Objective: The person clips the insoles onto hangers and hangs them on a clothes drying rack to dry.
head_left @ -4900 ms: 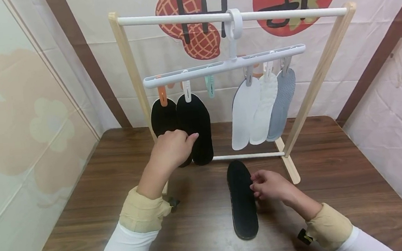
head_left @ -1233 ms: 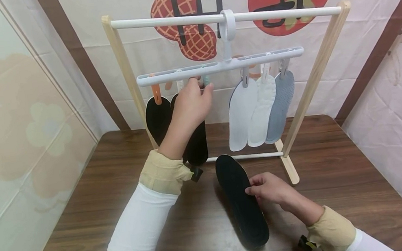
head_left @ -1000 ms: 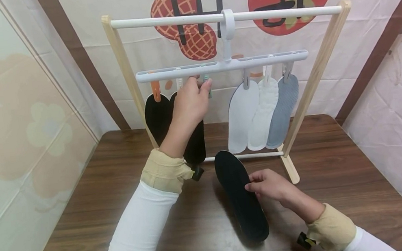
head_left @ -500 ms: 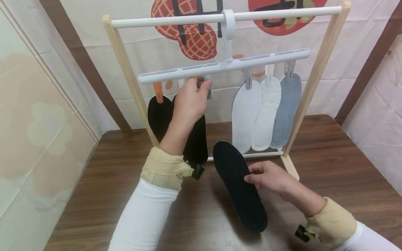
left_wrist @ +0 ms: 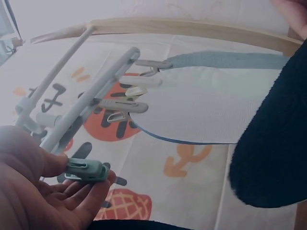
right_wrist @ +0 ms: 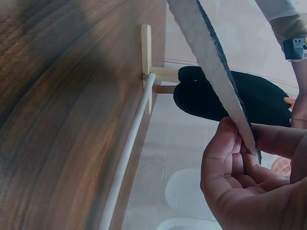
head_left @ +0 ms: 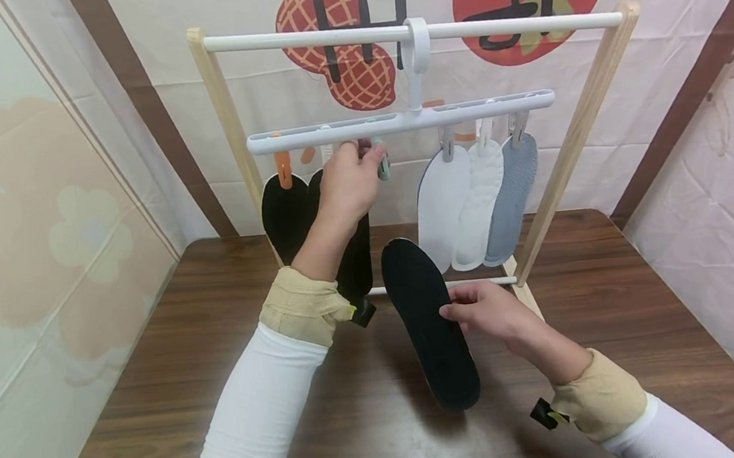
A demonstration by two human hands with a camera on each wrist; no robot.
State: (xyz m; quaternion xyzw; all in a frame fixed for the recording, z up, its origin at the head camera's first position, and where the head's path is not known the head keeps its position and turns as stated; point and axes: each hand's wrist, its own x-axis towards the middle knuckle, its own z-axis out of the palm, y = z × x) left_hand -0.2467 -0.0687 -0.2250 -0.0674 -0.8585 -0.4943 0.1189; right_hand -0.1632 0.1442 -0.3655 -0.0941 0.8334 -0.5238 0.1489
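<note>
My left hand point(head_left: 350, 182) pinches a mint-green clothespin point(left_wrist: 86, 169) that hangs from the grey hanger bar point(head_left: 482, 109). My right hand point(head_left: 493, 311) grips the edge of a black insole point(head_left: 427, 327), thumb on one face and fingers behind. The insole is tilted and raised over the table, below the green clothespin; the right wrist view shows its pale, fluffy other side. Two black insoles point(head_left: 284, 211) hang at the left, one from an orange clothespin point(head_left: 283, 170), the other partly hidden behind my left hand. A white insole point(head_left: 445, 202) hangs at the right.
A wooden rack with a white top rod point(head_left: 320, 38) carries the hanger. A white fluffy insole point(head_left: 479, 210) and a grey insole point(head_left: 513, 199) hang beside the white one. The rack's low white rod point(head_left: 480, 283) runs just above the brown table point(head_left: 225, 408). Printed cloth hangs behind.
My left hand has gone from the hanging black insoles up to the green clothespin. My right hand has taken the black insole from the table and raised it toward the hanger.
</note>
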